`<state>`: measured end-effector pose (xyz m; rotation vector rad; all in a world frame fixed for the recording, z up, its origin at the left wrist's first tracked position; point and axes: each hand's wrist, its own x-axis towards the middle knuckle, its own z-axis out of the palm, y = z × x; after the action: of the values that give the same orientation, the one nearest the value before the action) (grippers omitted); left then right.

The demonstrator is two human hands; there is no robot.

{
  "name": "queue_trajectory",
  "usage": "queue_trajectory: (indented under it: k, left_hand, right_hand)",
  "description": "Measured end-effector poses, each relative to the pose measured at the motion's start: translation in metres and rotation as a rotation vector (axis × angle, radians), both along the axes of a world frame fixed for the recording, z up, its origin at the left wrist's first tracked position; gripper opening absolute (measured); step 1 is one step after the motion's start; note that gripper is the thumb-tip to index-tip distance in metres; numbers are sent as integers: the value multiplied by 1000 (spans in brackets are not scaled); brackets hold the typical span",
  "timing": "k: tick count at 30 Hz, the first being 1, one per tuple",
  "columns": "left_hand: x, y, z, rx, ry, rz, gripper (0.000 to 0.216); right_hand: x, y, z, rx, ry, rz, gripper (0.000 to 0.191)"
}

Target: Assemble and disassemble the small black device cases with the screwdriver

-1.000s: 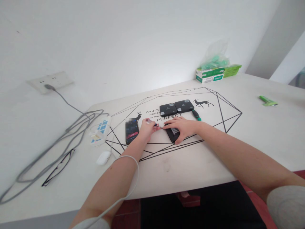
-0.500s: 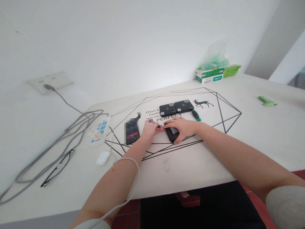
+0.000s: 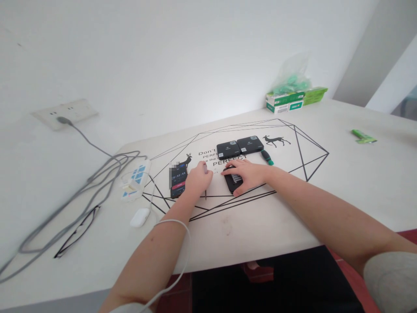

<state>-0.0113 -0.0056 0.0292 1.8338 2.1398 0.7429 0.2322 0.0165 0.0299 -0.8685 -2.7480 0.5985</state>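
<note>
My left hand (image 3: 199, 179) is closed around a slim screwdriver (image 3: 205, 195); its clear handle end shows above the fingers and its thin dark shaft points down toward the table. That hand is just right of a phone (image 3: 177, 186) showing a running timer. My right hand (image 3: 248, 174) grips a flat black case (image 3: 230, 186) by its edges, the thumb at the near side and fingers at the far side. A pale labelled area shows on the case, partly under the palm. Tiny specks (image 3: 215, 171) lie between the hands, too small to name.
Two flat black boxes (image 3: 228, 150) sit side by side behind my hands, with a green-and-black handle (image 3: 267, 157) beside them. At left are a power strip (image 3: 137, 179), white earbud case (image 3: 140, 217), glasses (image 3: 77, 231) and grey cable (image 3: 107, 191). Green-white boxes (image 3: 285, 99) stand at the wall.
My left hand has moved left, away from the black case, and turned the screwdriver so its shaft points toward me. My right hand keeps its grip on the case.
</note>
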Motion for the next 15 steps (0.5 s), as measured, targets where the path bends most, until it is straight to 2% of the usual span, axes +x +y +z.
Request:
queue_trajectory:
  k: [3, 6, 8, 12, 13, 15]
  left_hand:
    - [-3, -4, 1, -68, 309, -23, 34]
    - [-4, -7, -1, -159, 415, -32, 31]
    - [-3, -8, -2, -171, 447, -23, 32]
    - [-1, -9, -1, -58, 524, -25, 35]
    - [0, -10, -1, -6, 519, -68, 35]
    - [4, -14, 2, 83, 424, -243, 40]
  right_hand:
    - [-1, 0, 0, 4, 23, -2, 85]
    - [-2, -1, 2, -2, 15, -5, 79]
    - [-3, -2, 3, 4, 5, -5, 83]
    - [-7, -5, 2, 44, 15, -9, 83]
    - [-8, -5, 1, 60, 27, -9, 81]
    - [-10, -5, -1, 88, 58, -5, 78]
